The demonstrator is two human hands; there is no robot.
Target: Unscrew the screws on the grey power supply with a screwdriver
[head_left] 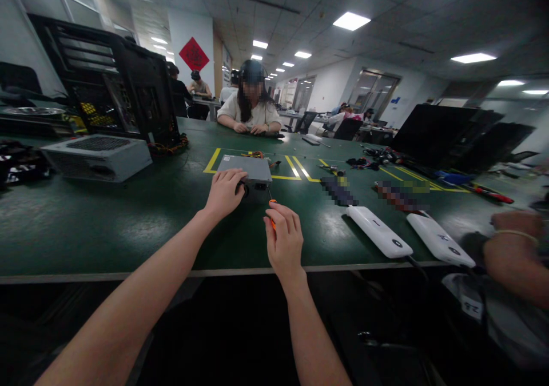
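A small grey power supply (251, 167) lies on the green table, its front face with a dark socket turned towards me. My left hand (226, 191) grips its left front corner, fingers over the top and the thumb at the front. In my right hand (285, 234) is a screwdriver (273, 204) with an orange handle, partly hidden by the fingers. Its thin shaft points up to the right end of the front face; whether the tip sits in a screw is too small to tell. Behind the power supply lie its coloured cables (254, 154).
A larger grey power supply (103, 157) and an open black computer case (115, 83) stand on the left. Two white power banks (380, 231) lie to the right, near a co-worker's arm (517, 254). Across the table (171, 214) sits another person (253, 106). Black monitors (437, 131) stand far right.
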